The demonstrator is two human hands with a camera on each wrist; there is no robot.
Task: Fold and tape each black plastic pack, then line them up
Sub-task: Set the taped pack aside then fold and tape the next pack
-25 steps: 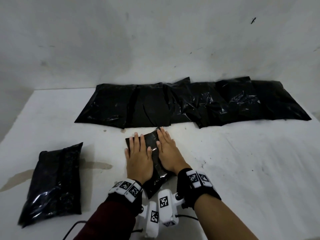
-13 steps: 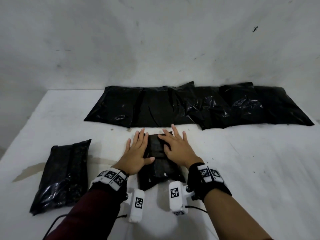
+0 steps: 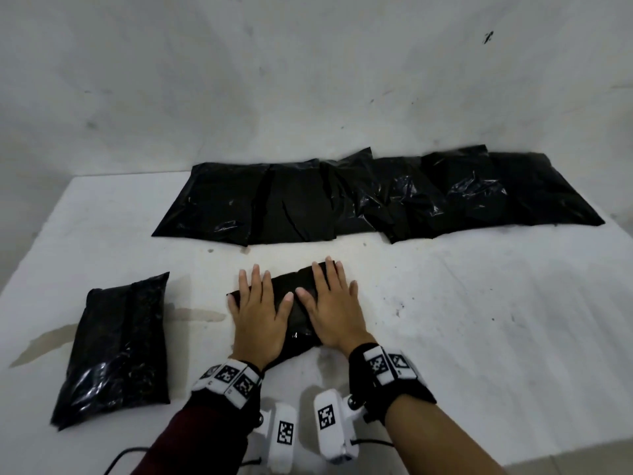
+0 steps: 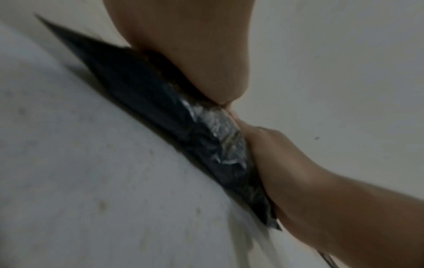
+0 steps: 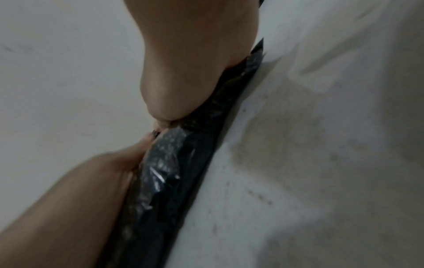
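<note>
Head view is showing both hands lying flat on one black pack near the middle of the white desk. Left hand is covering the pack's left half, right hand is covering the right half, and their thumbs are almost meeting over the middle. Fingers on both are stretched out straight and spread, so neither one is grabbing anything, just pressing down palm-first.

Left wrist cam is looking along the pack edge-on, with a palm sitting on its crinkly top, pretty blurry though. Right wrist cam is giving the same deal from the other side, plastic squashed under the hands.

Farther back, a row of packs is lying side by side along the wall, edges overlapping. Another pack is sitting by itself at the near left, well apart from the hands, next to a brownish stain on the desk.
</note>
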